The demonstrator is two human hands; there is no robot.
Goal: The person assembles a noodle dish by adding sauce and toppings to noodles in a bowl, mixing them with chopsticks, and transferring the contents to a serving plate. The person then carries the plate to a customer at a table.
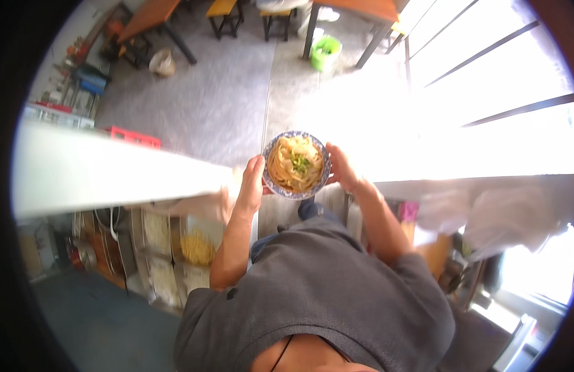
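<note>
A blue-and-white patterned bowl (pixel 296 196) is held out in front of my body, above the floor. Broad noodles (pixel 282 160) fill it, topped with chopped green garnish (pixel 300 162) near the middle. My left hand (pixel 252 181) grips the bowl's left side, thumb up by the rim and fingertips partly hidden under it. On the right side, my right hand (pixel 344 167) holds the bowl with its fingers mostly out of sight behind the edge.
A white partition or counter top (pixel 128 172) juts in at left, with compartments of noodles (pixel 197 246) below it. Ahead stand wooden tables (pixel 149 18), stools (pixel 222 8) and a green bin (pixel 326 52). A red crate (pixel 134 137) sits beyond the partition. Bright windows line the right.
</note>
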